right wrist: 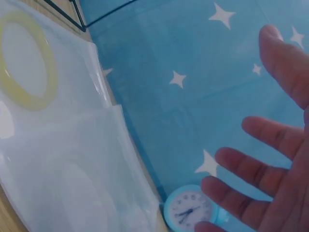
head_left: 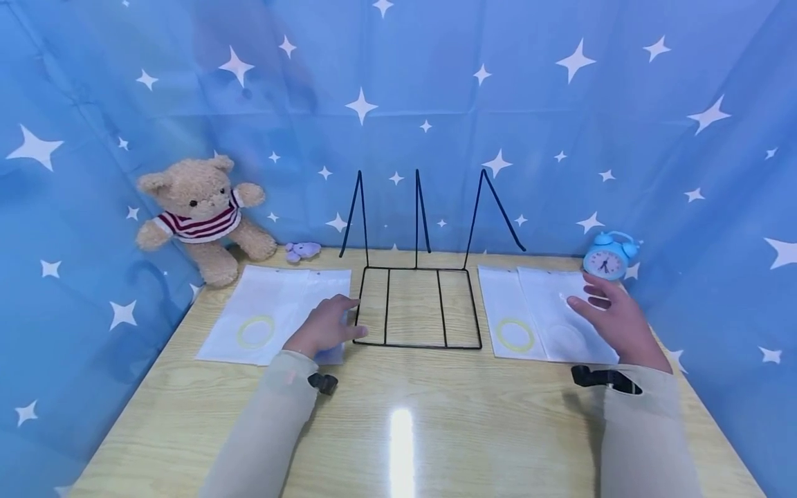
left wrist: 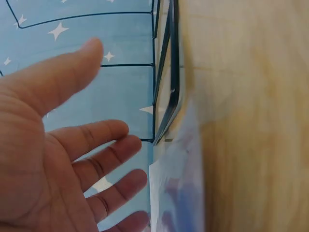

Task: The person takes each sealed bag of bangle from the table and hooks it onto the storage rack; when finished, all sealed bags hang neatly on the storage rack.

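Note:
A black wire rack (head_left: 401,345) with three upright bent prongs stands at the middle of the table. My left hand (head_left: 330,324) hovers by its left edge, fingers spread and the palm bare in the left wrist view. Whether it touches the wire, I cannot tell. Under that hand lie translucent white plastic bags (head_left: 239,332), one with a pale yellow ring. On the rack's right are similar bags (head_left: 504,290), again with a yellow ring (right wrist: 49,72). Over these my right hand (head_left: 619,325) is held with loosely extended fingers and nothing in it.
Behind the right hand sits a light blue alarm clock (head_left: 605,263). A teddy bear (head_left: 202,207) in a striped shirt leans at the back left, beside a small purple toy (head_left: 302,251). A blue star-patterned curtain (head_left: 423,69) encloses the wooden table (head_left: 473,429) at the back and sides.

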### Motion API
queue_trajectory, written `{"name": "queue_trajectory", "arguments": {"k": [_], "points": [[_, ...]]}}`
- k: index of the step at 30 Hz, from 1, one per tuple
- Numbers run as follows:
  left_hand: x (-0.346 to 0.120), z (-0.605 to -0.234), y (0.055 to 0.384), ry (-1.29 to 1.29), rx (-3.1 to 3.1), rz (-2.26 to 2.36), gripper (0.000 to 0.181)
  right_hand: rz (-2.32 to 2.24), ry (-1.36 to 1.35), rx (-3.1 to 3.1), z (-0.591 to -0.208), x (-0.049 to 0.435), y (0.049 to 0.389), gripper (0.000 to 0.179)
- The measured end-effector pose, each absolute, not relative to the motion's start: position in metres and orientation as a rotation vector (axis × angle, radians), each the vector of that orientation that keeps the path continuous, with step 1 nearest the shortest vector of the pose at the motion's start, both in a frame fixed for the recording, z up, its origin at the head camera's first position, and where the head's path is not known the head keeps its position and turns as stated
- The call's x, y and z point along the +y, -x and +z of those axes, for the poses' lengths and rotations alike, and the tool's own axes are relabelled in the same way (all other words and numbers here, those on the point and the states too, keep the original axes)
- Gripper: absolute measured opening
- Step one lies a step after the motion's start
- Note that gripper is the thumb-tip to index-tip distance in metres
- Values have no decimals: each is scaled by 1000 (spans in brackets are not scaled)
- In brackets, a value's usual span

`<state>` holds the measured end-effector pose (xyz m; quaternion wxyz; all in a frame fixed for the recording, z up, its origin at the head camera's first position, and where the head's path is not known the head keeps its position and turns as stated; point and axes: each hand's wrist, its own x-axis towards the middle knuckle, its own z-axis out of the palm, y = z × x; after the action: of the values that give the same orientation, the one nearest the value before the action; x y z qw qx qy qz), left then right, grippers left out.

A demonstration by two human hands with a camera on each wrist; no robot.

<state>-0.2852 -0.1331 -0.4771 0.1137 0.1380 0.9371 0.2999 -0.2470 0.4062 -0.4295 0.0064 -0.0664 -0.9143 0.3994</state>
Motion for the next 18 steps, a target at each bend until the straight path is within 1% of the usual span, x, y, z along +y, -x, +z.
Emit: {"name": "queue_trajectory", "arguments": {"k": [5, 11, 18], "points": [[-128, -478, 283, -432, 2791, 775, 73, 1192, 210, -2907, -432, 416, 245, 100], [-125, -476, 281, -402, 2818, 691, 73, 1163, 233, -2927, -436, 429, 244, 102], [-123, -477, 282, -364, 2811, 652, 74, 1176, 284, -2934, -432, 432, 238, 101]]}}
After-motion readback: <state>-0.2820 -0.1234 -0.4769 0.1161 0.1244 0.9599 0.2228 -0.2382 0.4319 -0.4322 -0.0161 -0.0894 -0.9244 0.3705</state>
